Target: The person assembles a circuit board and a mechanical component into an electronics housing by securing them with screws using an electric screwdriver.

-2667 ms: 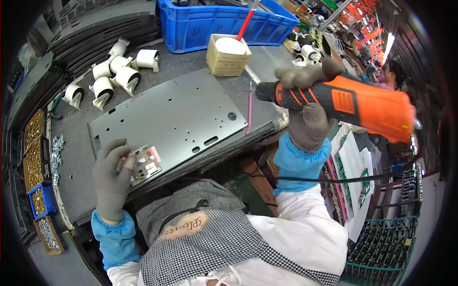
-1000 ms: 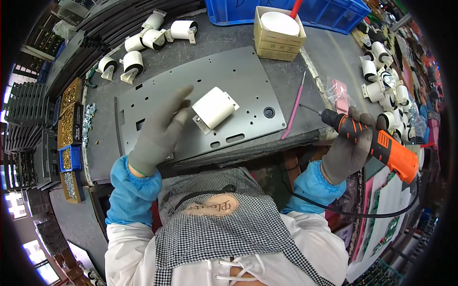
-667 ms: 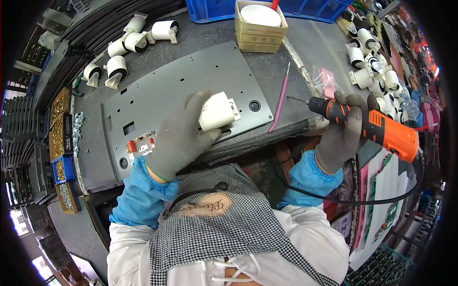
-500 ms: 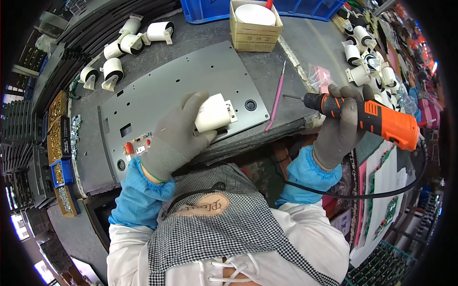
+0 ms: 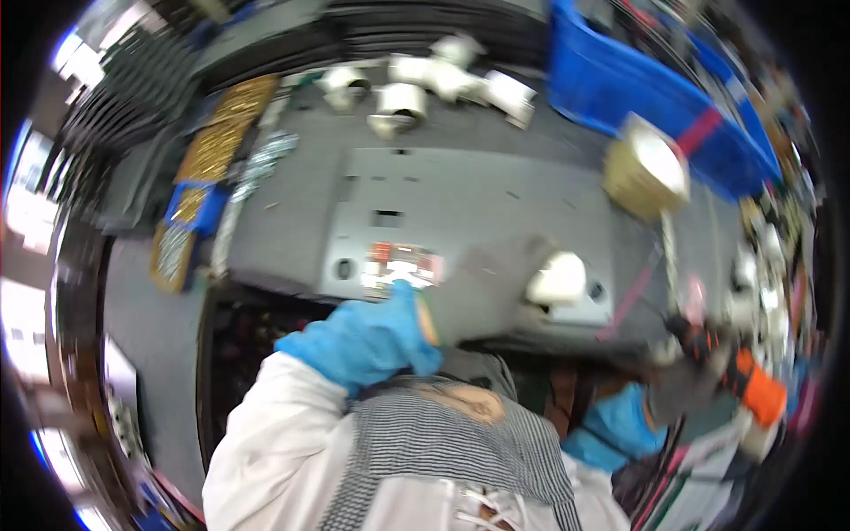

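Observation:
My left hand (image 5: 496, 288), in a grey glove, is closed round a white cylindrical part (image 5: 560, 280) over the right side of a flat grey metal panel (image 5: 469, 199); in this blurred view I cannot tell whether the part touches the panel. A small red and white circuit board (image 5: 398, 267) lies on the panel's near left side, just beyond my left wrist. Off to the right, beyond the bench's near edge, my right hand (image 5: 682, 389) grips an orange and black power screwdriver (image 5: 759, 389). Its bit is lost in the blur.
Several white cylinders (image 5: 403, 104) with brackets stand beyond the panel, and more (image 5: 768, 292) are heaped at right. A blue crate (image 5: 611, 84) and a cardboard box (image 5: 630, 181) stand far right. Screw trays (image 5: 232, 133) line the left. A pink pen-like tool (image 5: 633, 296) lies by the panel.
My view has swung, so the bench appears turned and shifted rightward. Both hands keep their hold; the screwdriver now sits lower and further right in the picture.

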